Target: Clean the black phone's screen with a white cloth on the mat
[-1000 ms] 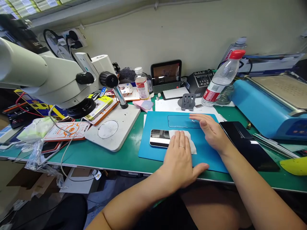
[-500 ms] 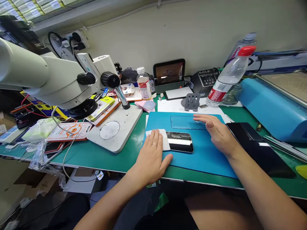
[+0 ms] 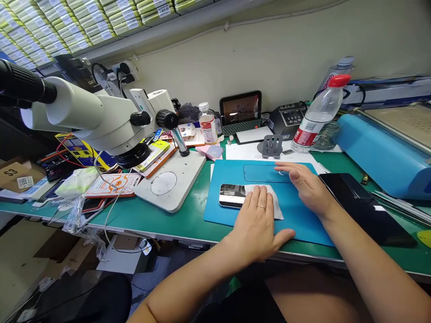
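Note:
My left hand [image 3: 257,217] lies flat with its fingers stretched out, pressing a white wipe [image 3: 274,202] onto the right part of a phone [image 3: 231,196]. The phone's left end shows, dark and glossy with reflections; the wipe and fingers hide the rest. Under it is a blue mat [image 3: 218,175]. My right hand [image 3: 305,186] is open at the mat's right side, fingers extended leftward and thumb raised. Its fingertips are by a dark-edged, phone-shaped outline [image 3: 257,173] on the mat. Whether they touch the mat I cannot tell.
A microscope [image 3: 111,119] stands at the left on its white base [image 3: 182,184]. Behind the mat are a grey phone stand [image 3: 272,146], a small screen [image 3: 240,109] and a red-capped bottle [image 3: 313,121]. A black panel [image 3: 363,208] and a blue machine [image 3: 384,152] are right.
My left hand has slid the wipe rightward along the phone, uncovering its left end and covering its right. My right hand stays nearly still. The view has shifted slightly to the left.

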A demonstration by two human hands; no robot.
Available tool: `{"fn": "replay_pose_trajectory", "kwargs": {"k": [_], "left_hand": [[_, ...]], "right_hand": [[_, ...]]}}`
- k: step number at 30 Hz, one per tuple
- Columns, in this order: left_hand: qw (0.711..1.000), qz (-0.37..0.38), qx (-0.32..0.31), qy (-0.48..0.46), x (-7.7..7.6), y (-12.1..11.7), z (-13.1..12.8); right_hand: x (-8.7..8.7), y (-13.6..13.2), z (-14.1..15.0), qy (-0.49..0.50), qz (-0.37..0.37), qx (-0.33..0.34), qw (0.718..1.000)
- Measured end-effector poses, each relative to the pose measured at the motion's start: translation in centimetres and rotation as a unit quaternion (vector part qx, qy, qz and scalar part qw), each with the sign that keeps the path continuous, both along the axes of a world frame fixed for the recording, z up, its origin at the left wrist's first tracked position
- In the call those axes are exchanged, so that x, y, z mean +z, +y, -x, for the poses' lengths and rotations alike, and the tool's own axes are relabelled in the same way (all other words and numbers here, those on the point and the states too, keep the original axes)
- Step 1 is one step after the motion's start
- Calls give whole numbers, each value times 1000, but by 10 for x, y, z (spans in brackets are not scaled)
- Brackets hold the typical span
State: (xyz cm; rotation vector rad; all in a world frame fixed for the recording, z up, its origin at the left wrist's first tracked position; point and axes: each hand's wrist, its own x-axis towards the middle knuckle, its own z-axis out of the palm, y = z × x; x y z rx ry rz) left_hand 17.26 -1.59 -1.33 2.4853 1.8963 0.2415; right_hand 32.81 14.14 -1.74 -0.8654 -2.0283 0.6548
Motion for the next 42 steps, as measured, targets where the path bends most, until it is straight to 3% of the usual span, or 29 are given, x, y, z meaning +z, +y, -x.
{"fn": "replay_pose_trajectory", "kwargs": {"k": [4, 9, 12, 16, 21, 24, 31, 36, 42], "left_hand": [[999, 32, -12, -18, 4, -19, 45], [996, 44, 71, 15, 4, -27, 86], [995, 41, 90, 15, 3, -17, 80], [995, 40, 92, -7, 3, -8, 49], [1000, -15, 20, 6, 0, -28, 18], [1000, -6, -10, 6, 1, -43, 29], [998, 14, 64, 20, 4, -56, 82], [998, 27, 50, 14, 1, -38, 80], [999, 12, 30, -6, -3, -5, 31]], "right_hand": [[0, 1, -2, 1, 3, -7, 1000], [-1, 2, -4, -7, 10, -3, 1000], [-3, 3, -4, -11, 10, -4, 1000], [-4, 5, -2, -10, 4, -5, 1000], [-4, 3, -2, -6, -3, -5, 1000], [-3, 1, -2, -7, 1, -11, 1000], [0, -2, -2, -10, 14, -7, 1000], [-2, -3, -2, -14, 13, -11, 1000], [-6, -3, -2, -10, 10, -16, 1000]]}}
